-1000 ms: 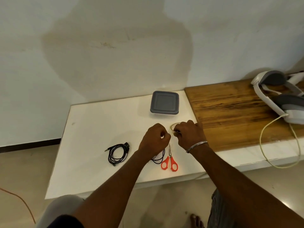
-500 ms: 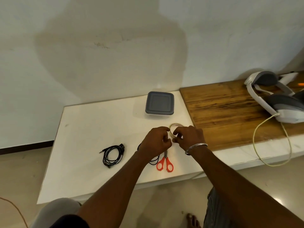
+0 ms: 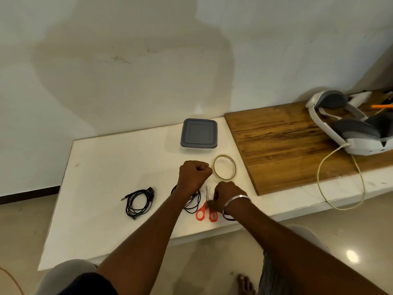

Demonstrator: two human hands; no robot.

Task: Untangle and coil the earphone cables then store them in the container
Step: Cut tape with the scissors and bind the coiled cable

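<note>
A coiled black earphone cable (image 3: pixel 139 202) lies on the white table (image 3: pixel 102 167), left of my arms. A second black cable (image 3: pixel 194 204) lies partly hidden under my left wrist. The container (image 3: pixel 199 133) with its grey lid on stands at the table's back edge. My left hand (image 3: pixel 194 175) is a closed fist above the second cable, and I cannot see what it holds. My right hand (image 3: pixel 226 193) reaches down onto the red-handled scissors (image 3: pixel 206 210), fingers curled around them near the pivot. A clear tape roll (image 3: pixel 224 169) lies flat just beyond both hands.
A wooden board (image 3: pixel 287 145) adjoins the table on the right. On it rests a white and grey headset (image 3: pixel 353 128) with a pale cable (image 3: pixel 340 179) hanging over the front edge. The wall stands close behind. My knees and a bare foot are below.
Both hands held the tape roll before; it now lies on the table. My right hand dropped down to the scissors, and my left hand closed into a fist.
</note>
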